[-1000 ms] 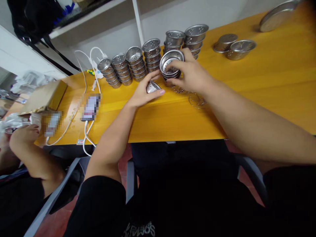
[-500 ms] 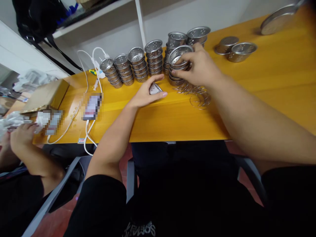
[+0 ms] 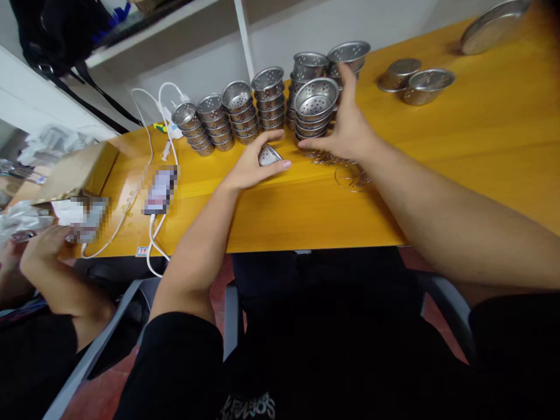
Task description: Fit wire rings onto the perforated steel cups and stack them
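Note:
My left hand (image 3: 251,166) rests on the table, curled around a small perforated metal cup (image 3: 269,155) that lies tilted in its palm. To its right stands a stack of perforated metal cups (image 3: 316,105), their rims facing up. My right hand (image 3: 350,125) is beside this stack with thumb and fingers spread wide; the thumb is near the stack's base and the fingers reach up behind its right side. Just below the stack, thin wire rings (image 3: 352,177) lie on the table, partly hidden by my right hand.
More cup stacks (image 3: 238,114) line the wall side. At right are an upside-down cup (image 3: 401,74), an upright cup (image 3: 427,86) and a round pan (image 3: 494,29). Left are a phone (image 3: 161,189) with white cables, a cardboard box (image 3: 79,172) and another person's hand (image 3: 46,242).
My right hand has set a cup onto the stack beside it and spread its fingers. The left hand has kept its hold on the small cup, nearly still.

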The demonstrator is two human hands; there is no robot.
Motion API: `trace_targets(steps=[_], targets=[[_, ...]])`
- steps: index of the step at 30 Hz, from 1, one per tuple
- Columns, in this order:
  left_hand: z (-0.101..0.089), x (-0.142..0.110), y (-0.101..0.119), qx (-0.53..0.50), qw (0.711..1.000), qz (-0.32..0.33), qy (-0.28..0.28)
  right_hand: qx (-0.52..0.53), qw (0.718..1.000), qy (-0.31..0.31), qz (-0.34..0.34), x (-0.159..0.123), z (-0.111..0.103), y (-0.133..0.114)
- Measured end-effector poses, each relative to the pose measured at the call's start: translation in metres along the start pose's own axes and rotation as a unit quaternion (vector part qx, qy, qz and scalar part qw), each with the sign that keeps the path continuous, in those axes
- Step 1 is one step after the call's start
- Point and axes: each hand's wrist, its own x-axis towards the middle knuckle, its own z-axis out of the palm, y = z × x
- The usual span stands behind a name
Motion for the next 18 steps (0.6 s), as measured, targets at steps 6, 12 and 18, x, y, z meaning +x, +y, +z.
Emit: trace_targets(steps=[6,12,18], targets=[[-0.001,-0.001,0.002,0.006,1.0,-0.003,-0.003,-0.026,0.993,0.1,-0.053,0.01,0.016,0.035],[-0.003,-0.001,-0.001,0.007,1.0,-0.001,0.0,-0.039,0.991,0.123,-0.036,0.011,0.016,0.028],[-0.003,0.0,-0.009,0.006,1.0,0.012,0.004,-0.1,0.969,0.195,-0.109,0.014,-0.016,0.022]])
